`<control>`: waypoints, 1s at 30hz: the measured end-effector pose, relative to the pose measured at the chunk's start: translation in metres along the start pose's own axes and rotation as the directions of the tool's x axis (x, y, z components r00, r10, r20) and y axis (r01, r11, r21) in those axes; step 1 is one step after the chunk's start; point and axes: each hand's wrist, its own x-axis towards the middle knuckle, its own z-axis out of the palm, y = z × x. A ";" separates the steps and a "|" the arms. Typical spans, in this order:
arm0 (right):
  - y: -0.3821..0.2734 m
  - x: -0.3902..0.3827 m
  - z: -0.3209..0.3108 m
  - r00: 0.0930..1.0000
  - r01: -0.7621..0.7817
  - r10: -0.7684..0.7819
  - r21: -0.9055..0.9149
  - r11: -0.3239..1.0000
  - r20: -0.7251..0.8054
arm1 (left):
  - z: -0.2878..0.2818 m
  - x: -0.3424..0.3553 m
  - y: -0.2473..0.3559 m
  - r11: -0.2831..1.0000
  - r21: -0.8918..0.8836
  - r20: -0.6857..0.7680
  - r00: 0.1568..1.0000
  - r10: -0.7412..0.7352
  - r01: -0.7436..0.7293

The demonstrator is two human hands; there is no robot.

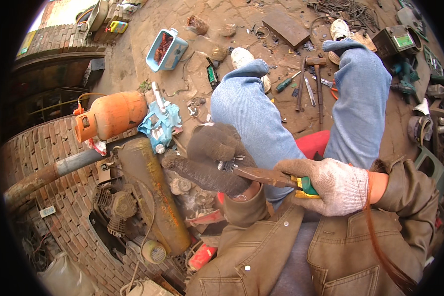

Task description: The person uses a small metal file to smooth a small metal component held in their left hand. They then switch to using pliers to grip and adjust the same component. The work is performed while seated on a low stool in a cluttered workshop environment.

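Observation:
My left hand, in a dark, dirty work glove, is curled round a small grey metal piece whose exact kind I cannot make out. Rusty pliers with yellow and green handles are in my right hand, which wears a pale knitted glove with brown stains. The tips of the pliers reach the metal piece at my left palm; whether they grip it is too small to tell. Both hands are held over my lap, above my jeans.
Hammers, a screwdriver and scraps lie between my feet. A light-blue tub with reddish-brown contents stands ahead. To the left are an orange gas cylinder and a rusty yellow tank. A green drill lies right.

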 end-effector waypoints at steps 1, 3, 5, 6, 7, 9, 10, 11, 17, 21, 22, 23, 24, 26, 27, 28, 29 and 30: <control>0.001 -0.001 0.001 1.000 -0.011 0.011 0.002 1.000 0.015 | 0.001 -0.001 0.001 1.000 -0.028 -0.006 1.000 -0.008 0.008; 0.002 -0.001 0.001 0.999 0.031 -0.032 0.017 0.999 0.008 | 0.004 -0.003 0.002 0.997 -0.081 -0.017 1.000 -0.020 0.019; 0.000 -0.001 -0.001 0.999 0.052 -0.052 0.010 0.999 0.004 | 0.006 -0.002 0.003 0.991 -0.128 -0.025 0.999 -0.037 0.033; -0.002 -0.001 -0.003 0.999 0.050 -0.050 -0.003 0.999 0.004 | 0.007 -0.001 0.003 0.989 -0.144 -0.027 0.999 -0.044 0.040; -0.004 -0.001 -0.005 1.000 0.001 -0.001 -0.024 1.000 0.024 | 0.008 0.001 0.003 0.986 -0.158 -0.030 0.998 -0.053 0.047; -0.009 -0.003 -0.013 0.999 -0.041 0.042 -0.049 0.998 0.022 | 0.010 0.005 0.005 0.987 -0.150 -0.038 0.997 -0.068 0.062; -0.012 -0.005 -0.017 0.996 -0.080 0.082 -0.069 0.994 0.024 | 0.012 0.007 0.007 0.990 -0.126 -0.044 0.996 -0.075 0.069; -0.014 -0.007 -0.020 0.996 -0.089 0.090 -0.062 0.994 0.017 | 0.013 0.008 0.011 0.994 -0.046 -0.084 0.991 -0.101 0.097; -0.024 -0.011 -0.030 0.989 -0.142 0.145 -0.155 0.978 0.005 | 0.012 0.001 0.023 0.737 0.676 -0.046 0.998 0.039 0.002; -0.030 -0.011 -0.031 0.988 -0.144 0.152 -0.179 0.973 0.031 | 0.009 -0.002 0.019 0.857 0.511 -0.029 0.996 0.086 -0.059; -0.031 -0.011 -0.033 0.991 -0.123 0.132 -0.187 0.975 0.034 | 0.010 -0.003 0.017 0.916 0.401 -0.094 0.995 0.033 0.007; -0.032 -0.010 -0.035 0.983 -0.159 0.175 -0.208 0.965 0.061 | 0.012 -0.005 0.016 0.957 0.281 -0.154 0.988 -0.025 0.068; -0.032 -0.011 -0.037 0.991 -0.113 0.128 -0.245 0.963 0.048 | 0.013 -0.007 0.015 0.981 0.157 -0.207 0.975 -0.076 0.110; -0.032 -0.012 -0.040 0.985 -0.128 0.158 -0.344 0.930 0.062 | 0.015 -0.009 0.013 0.979 0.005 -0.286 0.938 -0.194 0.204; -0.031 -0.012 -0.041 0.987 -0.121 0.148 -0.323 0.939 0.059 | 0.015 -0.009 0.012 0.969 -0.079 -0.330 0.912 -0.246 0.233; -0.029 -0.011 -0.040 0.989 -0.116 0.138 -0.300 0.947 0.054 | 0.013 -0.008 0.011 0.976 0.018 -0.272 0.940 -0.206 0.219; -0.026 -0.009 -0.039 0.990 -0.116 0.135 -0.285 0.951 0.045 | 0.009 -0.006 0.010 0.975 0.106 -0.224 0.960 -0.167 0.194; -0.024 -0.009 -0.038 0.994 -0.097 0.108 -0.251 0.963 0.030 | 0.005 -0.004 0.010 0.966 0.191 -0.164 0.976 -0.142 0.173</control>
